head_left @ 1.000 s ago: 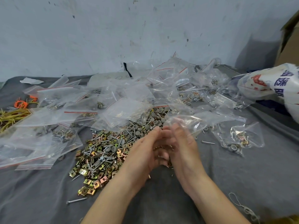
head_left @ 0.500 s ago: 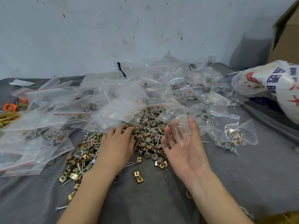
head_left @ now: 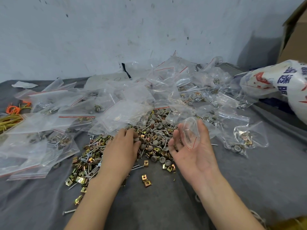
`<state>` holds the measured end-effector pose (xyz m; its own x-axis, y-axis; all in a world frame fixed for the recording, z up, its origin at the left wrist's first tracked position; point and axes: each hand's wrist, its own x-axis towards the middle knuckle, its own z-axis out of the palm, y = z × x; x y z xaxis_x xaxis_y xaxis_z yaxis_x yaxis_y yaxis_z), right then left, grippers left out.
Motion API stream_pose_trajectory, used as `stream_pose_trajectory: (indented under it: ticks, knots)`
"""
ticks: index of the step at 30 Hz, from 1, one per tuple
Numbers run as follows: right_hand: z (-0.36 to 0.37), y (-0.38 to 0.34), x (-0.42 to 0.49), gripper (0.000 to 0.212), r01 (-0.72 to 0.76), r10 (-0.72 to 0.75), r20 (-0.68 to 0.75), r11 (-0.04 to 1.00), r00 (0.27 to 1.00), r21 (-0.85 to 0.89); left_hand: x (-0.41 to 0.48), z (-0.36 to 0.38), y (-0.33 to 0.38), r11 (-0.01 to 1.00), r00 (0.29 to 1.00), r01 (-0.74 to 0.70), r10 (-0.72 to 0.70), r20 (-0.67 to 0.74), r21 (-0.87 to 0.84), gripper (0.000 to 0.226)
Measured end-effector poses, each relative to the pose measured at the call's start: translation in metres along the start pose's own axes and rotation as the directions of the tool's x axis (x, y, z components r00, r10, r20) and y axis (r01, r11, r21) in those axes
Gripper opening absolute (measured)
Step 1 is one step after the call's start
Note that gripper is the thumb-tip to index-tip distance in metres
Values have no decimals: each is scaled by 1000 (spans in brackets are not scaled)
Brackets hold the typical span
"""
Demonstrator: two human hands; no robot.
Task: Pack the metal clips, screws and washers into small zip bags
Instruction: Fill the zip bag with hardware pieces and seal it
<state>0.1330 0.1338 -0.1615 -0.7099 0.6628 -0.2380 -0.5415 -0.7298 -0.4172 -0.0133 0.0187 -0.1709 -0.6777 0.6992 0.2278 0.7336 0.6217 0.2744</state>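
Brass clips (head_left: 79,179), screws (head_left: 137,166) and grey washers (head_left: 153,158), small and light, are lying under our left grip (head_left: 121,151), which is curling over them; holding any, we cannot tell. Our right grip (head_left: 192,153) is pinching the flimsy, slippery zip bag (head_left: 191,135), probably best held at its mouth.

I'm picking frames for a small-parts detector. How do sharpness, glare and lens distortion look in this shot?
Head view: pile of brass-coloured clips, silver screws and grey washers is sharp; head view: heap of clear plastic zip bags glints white, veiling contents; head view: small clear zip bag in the right hand barely stands out; head view, edges: brown cardboard box leans, likely wide-angle bending.
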Motion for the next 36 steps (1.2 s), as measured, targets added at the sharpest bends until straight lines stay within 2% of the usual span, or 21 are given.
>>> stream_pose_trajectory:
  ticks: [4,8,12,14,17,21,25,29,31,34,36]
  knots:
    - [1,0,0,66,-13,13,-4,999,1000,42,-5,-8,-2,993,1000,9,-9,5,-120,20]
    - [1,1,0,68,-28,28,-4,995,1000,92,-6,-16,4,978,990,-23,-6,-138,-209,25]
    - [3,6,1,66,-42,40,16,993,999,115,-7,-24,29,873,963,-184,68,-260,-452,23]
    - [4,9,2,62,-39,35,32,992,999,119,-12,-25,45,827,954,-253,128,-270,-503,23]
    - [6,15,0,52,-66,58,75,992,995,110,-21,-20,63,794,952,-297,202,-230,-530,24]
    - [9,24,-6,48,-126,113,147,989,983,82,-26,-15,77,806,963,-266,193,-190,-528,24]
    - [13,30,-9,51,-165,158,110,985,981,59,-26,-14,81,863,976,-203,140,-167,-463,22]
    - [17,31,-9,48,-208,202,76,975,976,74,-24,-14,80,865,982,-179,129,-137,-469,25]
    - [18,30,-8,42,-185,181,44,977,983,109,-24,-14,77,831,978,-200,136,-159,-519,24]
    - [22,28,-6,47,-138,138,14,973,990,185,-22,-20,65,774,966,-218,85,-243,-595,20]
    - [24,25,-6,50,-117,118,8,966,993,230,-17,-24,52,778,959,-194,22,-282,-597,20]
